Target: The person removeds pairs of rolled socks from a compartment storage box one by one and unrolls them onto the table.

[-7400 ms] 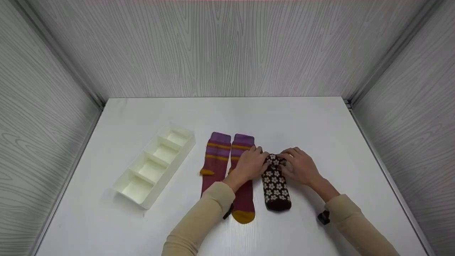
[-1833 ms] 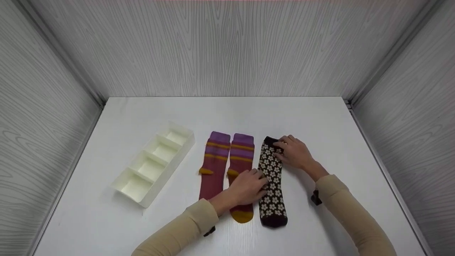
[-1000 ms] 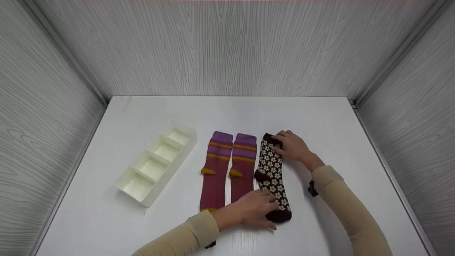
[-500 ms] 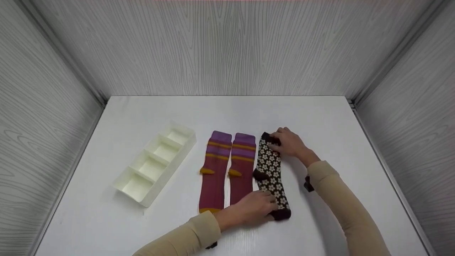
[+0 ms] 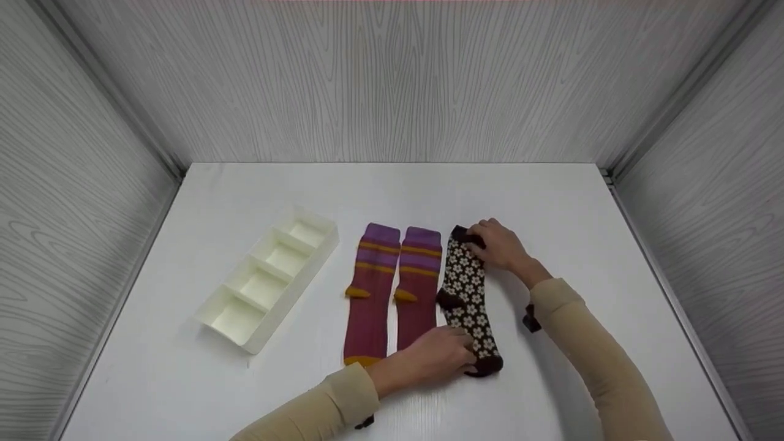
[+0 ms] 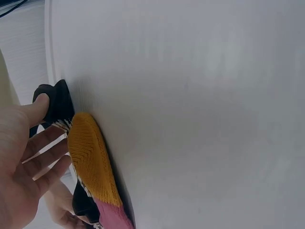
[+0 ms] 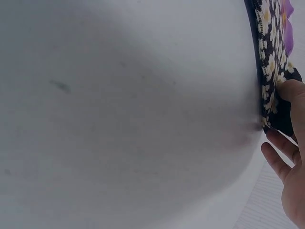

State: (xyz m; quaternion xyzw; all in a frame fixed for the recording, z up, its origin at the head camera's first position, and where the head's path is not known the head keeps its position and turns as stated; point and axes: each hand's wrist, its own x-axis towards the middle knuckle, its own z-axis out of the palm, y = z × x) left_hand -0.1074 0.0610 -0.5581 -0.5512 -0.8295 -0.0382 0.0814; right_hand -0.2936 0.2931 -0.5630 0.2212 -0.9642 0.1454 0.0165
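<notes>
A dark brown sock with white flowers point(image 5: 465, 278) lies lengthwise on the white table, its heel pointing left. My left hand point(image 5: 442, 352) pinches its dark toe end; the left wrist view shows the thumb point(image 6: 40, 107) on the toe, the index finger hidden. At the cuff, my right hand point(image 5: 499, 246) pinches the top edge between thumb and finger, as the right wrist view shows with the cuff point(image 7: 282, 114). Just left lie two maroon socks with purple cuffs and mustard stripes, the nearer one point(image 5: 416, 318) partly under my left hand, the other sock point(image 5: 369, 318) beside it.
A white tray with several compartments point(image 5: 288, 294) stands at an angle on the left of the table point(image 5: 520, 190). Grey wood-grain panels point(image 5: 392, 79) enclose the back and both sides.
Earlier the flowered sock was bunched between both hands; it now lies stretched flat, heel turned left. My left hand has moved down to the toe; my right hand has moved up to the cuff.
</notes>
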